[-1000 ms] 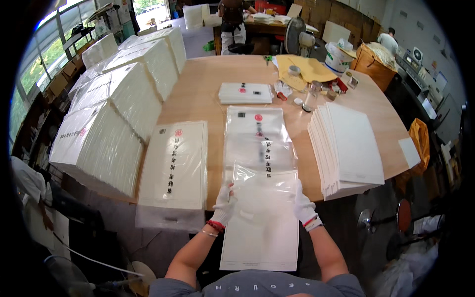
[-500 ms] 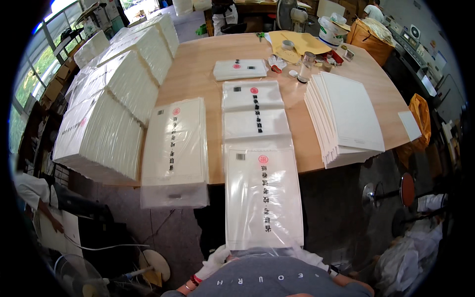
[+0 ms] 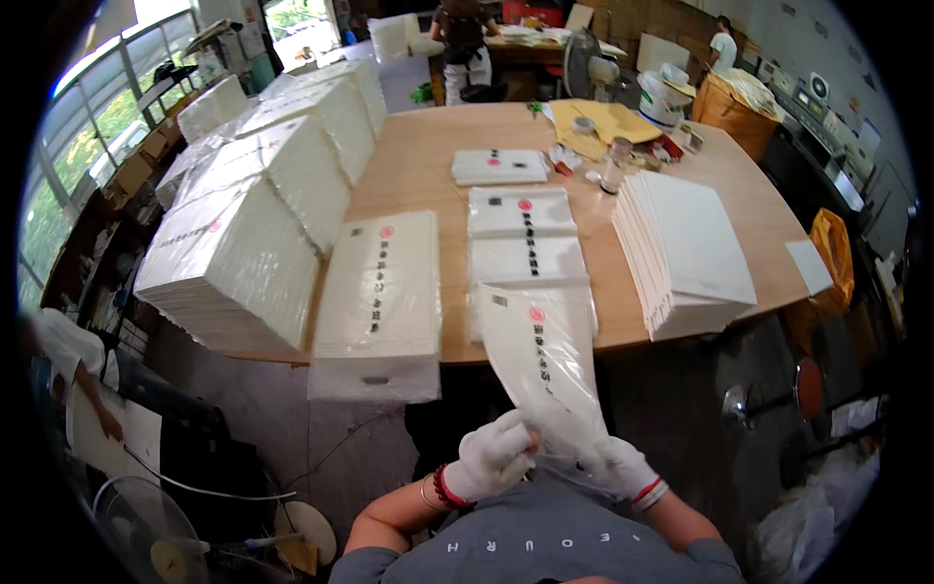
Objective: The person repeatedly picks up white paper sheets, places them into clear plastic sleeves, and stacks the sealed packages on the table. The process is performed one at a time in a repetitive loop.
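Note:
A clear plastic bag (image 3: 541,350) with white printed sheets inside bends down from the table's front edge toward my body, its far end on the flat printed bags (image 3: 530,258). My left hand (image 3: 494,454), in a white glove with fingertips showing, pinches the near end of the bag. At the other near corner my right hand (image 3: 623,469), also gloved, is closed on the plastic, its fingers partly hidden by it. To the left lies a pile of filled bags (image 3: 380,282), its clear flap hanging over the edge. Right of centre leans a fanned stack of white sheets (image 3: 691,243).
Tall plastic-wrapped stacks (image 3: 243,238) line the table's left side. Farther back are a folded bag pile (image 3: 499,166), yellow paper (image 3: 608,122), a tape roll (image 3: 583,126) and a clear jar (image 3: 616,165). A fan (image 3: 156,545) stands low left, near another person's arm (image 3: 97,404).
Both hands have risen into fuller view from beside my body. The bag's near end has come up with them and now curves. The head view has shifted, too.

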Tool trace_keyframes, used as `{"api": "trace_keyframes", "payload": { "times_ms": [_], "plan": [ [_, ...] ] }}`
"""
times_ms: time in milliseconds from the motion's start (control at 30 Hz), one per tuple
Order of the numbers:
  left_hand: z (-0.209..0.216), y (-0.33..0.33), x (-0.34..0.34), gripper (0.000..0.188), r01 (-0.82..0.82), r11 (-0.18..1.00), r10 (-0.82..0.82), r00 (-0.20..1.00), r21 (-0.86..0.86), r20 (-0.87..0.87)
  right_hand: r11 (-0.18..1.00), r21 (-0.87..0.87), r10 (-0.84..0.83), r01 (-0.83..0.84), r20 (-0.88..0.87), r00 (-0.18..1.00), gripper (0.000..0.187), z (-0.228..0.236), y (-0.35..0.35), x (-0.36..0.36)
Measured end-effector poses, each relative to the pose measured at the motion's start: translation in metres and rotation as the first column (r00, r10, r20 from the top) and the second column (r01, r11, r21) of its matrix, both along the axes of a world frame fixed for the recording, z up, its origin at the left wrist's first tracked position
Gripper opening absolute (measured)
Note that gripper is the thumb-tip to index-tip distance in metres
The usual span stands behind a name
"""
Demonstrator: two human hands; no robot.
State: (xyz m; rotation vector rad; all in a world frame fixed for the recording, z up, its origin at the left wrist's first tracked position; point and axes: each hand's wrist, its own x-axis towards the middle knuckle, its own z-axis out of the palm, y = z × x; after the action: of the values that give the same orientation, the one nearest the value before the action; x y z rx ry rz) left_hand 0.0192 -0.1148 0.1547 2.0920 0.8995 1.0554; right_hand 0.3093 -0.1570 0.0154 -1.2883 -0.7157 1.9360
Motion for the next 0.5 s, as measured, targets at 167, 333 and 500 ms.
{"api": "trace_keyframes", "payload": {
  "times_ms": [167,333,500],
  "plan": [
    [-0.021,-0.003,-0.054,0.024,-0.284,0.941,0.333,0.688,-0.182,0.645,0.935,0.349,0.023,0.064,-0.240,0.970,0.042,0.063,0.091,-0.109],
    [-0.067,0.088,-0.146,0.015,-0.891,0.445,0.691,0.282,-0.085,0.665,0.922,0.297,0.332,-0.249,-0.277,0.901,0.031,0.034,0.181,-0.193],
    [-0.254,0.078,-0.336,0.019,-0.734,0.296,0.940,0.109,-0.611,0.324,0.860,0.221,0.440,-0.459,0.130,0.888,0.030,-0.026,0.164,-0.293]
  ]
}}
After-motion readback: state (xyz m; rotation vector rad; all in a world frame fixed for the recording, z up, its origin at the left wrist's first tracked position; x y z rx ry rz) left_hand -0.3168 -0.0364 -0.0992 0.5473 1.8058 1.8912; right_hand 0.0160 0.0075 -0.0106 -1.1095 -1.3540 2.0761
